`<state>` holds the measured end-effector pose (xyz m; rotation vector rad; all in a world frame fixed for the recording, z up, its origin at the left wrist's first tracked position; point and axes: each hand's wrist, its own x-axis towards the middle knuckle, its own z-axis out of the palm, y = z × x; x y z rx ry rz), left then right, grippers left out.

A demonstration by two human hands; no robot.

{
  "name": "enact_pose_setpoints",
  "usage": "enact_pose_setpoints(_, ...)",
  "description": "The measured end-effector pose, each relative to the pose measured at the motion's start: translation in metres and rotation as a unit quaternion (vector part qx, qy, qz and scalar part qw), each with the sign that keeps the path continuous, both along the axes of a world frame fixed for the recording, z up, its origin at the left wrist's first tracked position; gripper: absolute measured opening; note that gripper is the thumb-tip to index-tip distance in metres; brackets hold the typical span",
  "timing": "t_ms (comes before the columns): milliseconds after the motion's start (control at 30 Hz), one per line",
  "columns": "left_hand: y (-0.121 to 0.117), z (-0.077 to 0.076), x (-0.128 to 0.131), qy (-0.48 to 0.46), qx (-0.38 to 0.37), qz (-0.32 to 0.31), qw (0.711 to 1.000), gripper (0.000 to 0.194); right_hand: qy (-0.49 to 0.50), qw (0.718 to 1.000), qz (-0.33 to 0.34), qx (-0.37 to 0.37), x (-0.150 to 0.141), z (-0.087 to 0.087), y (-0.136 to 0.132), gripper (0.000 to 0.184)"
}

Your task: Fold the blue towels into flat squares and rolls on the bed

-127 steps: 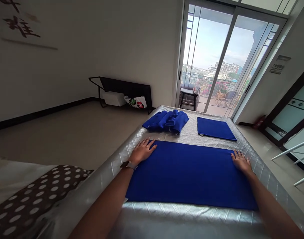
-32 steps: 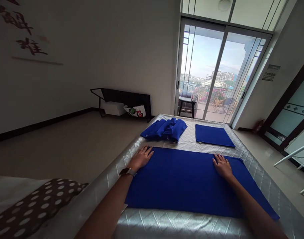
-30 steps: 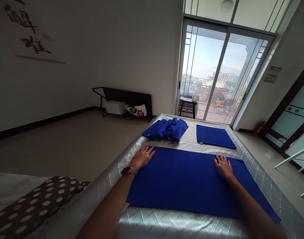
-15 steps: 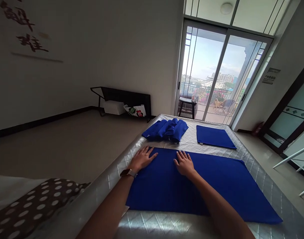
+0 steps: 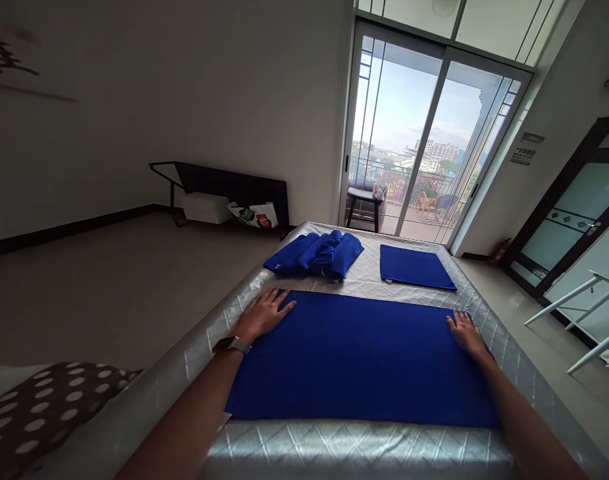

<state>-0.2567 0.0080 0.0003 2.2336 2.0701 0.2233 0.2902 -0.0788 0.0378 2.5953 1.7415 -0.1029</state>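
Left hand [image 5: 261, 316], right hand [image 5: 466, 335] — on nearest blue cloth [image 5: 359, 360], opposite ends

Single head-worn view, forward and down over the nearest blue cloth [image 5: 359, 360] toward glass doors [image 5: 428, 123].

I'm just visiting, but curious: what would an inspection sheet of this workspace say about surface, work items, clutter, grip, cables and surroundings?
Surface: silver quilted mattress.
Work items: large blue cloth spread flat; bunched blue cloth beyond it, left; smaller blue cloth lying flat beyond it, right.
Clutter: brown polka-dot fabric, lower left.
Grip: left hand palm down near the large cloth's far left corner; right hand palm down near its far right corner.
Cables: nothing seen.
Surroundings: black bench-like frame with white box and printed bag; glass doors ahead.
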Motion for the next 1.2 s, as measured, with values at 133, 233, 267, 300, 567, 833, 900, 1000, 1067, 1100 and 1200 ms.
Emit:
enact_pose_setpoints(133,-0.002,0.003,0.0,-0.012,-0.004,0.004,1.0,0.075,0.007,1.0,-0.022,0.009,0.017,-0.004,-0.003,0.065)
enact_pose_setpoints(233,-0.002,0.004,0.002,-0.007,-0.004,-0.002,1.0,0.074,-0.004,1.0,-0.028,0.01,0.014,-0.003,-0.003,0.064)
enact_pose_setpoints(267,-0.003,0.005,0.002,-0.004,-0.005,-0.002,1.0,0.074,-0.019,0.999,-0.031,0.016,0.011,-0.001,-0.003,0.062)
enact_pose_setpoints(300,-0.003,0.005,0.003,-0.001,-0.004,-0.002,1.0,0.073,-0.041,0.998,-0.029,0.027,0.008,0.002,-0.004,0.061)
enact_pose_setpoints(567,-0.004,0.006,0.009,0.0,0.014,0.004,1.0,0.069,-0.054,0.985,0.135,0.092,-0.121,0.027,0.01,0.055)
enact_pose_setpoints(833,-0.003,0.005,0.007,-0.007,0.021,-0.001,1.0,0.067,0.09,0.939,0.327,0.05,-0.242,-0.002,0.022,0.062)
enact_pose_setpoints(900,-0.003,0.005,0.006,-0.004,0.018,0.0,1.0,0.066,0.091,0.943,0.319,0.036,-0.229,-0.004,0.02,0.063)
enact_pose_setpoints(1000,-0.003,0.006,0.006,-0.006,0.022,0.0,1.0,0.065,0.071,0.962,0.262,0.021,-0.185,-0.002,0.015,0.062)
enact_pose_setpoints(1067,-0.002,0.005,0.004,-0.009,0.022,-0.002,1.0,0.066,0.051,0.978,0.204,0.011,-0.142,0.0,0.01,0.062)
enact_pose_setpoints(1100,-0.002,0.004,0.004,-0.01,0.02,-0.003,1.0,0.066,0.042,0.984,0.174,0.008,-0.118,0.0,0.007,0.062)
enact_pose_setpoints(1200,0.0,0.002,0.001,-0.007,0.021,-0.004,1.0,0.067,0.014,0.996,0.091,0.022,-0.043,-0.003,-0.003,0.059)
